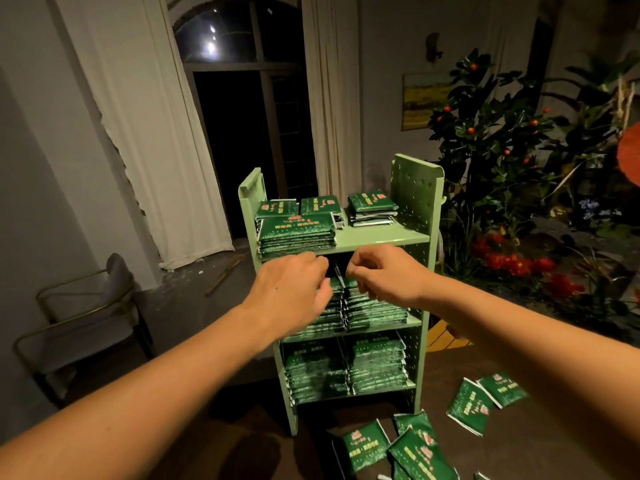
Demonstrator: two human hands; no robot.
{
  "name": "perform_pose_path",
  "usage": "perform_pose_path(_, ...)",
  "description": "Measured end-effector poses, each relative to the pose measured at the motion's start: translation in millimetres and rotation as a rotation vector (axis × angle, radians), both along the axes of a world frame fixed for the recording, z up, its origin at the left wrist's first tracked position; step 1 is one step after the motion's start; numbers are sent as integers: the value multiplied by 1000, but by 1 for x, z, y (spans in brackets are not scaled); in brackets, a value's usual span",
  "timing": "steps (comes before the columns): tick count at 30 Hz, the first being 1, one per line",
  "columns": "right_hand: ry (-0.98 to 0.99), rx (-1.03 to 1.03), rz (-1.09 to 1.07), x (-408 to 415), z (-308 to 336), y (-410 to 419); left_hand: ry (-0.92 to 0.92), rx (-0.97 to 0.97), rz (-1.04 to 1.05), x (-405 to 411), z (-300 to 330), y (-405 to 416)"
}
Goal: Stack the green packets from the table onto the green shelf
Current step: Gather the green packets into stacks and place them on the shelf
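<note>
Both hands (337,282) curled at middle-shelf packets (372,308).

Dark-green packets (297,230) – red-and-gold print – on pale-green shelf (381,237).

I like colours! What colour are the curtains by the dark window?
The curtains are cream white, seen in the head view.
</note>
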State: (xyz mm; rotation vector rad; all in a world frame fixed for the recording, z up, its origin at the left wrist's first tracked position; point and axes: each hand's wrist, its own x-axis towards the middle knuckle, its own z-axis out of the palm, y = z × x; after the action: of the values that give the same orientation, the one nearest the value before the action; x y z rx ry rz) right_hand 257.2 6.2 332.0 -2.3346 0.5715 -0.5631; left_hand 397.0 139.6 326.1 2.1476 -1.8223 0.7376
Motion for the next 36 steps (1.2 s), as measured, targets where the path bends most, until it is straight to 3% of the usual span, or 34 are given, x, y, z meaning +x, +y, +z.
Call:
perform_pose_path(7,122,152,-2,-30,-40,-3,393,203,-57,-26,-43,-12)
perform_pose_path(13,364,295,-2,-71,-118,-2,616,452,-102,-59,-115,-11)
perform_pose_path(21,595,365,-53,-136,-225,10,648,748,-98,-98,-224,10)
perform_pose_path(26,837,267,-36,-170,-278,19,732,877,-30,-116,-283,36)
perform_pose_path(32,1022,176,-93,-193,-321,45,831,944,94,-149,-328,67)
perform_pose_path(36,1077,62,-82,-200,-345,70,784,832,218,-169,-344,77)
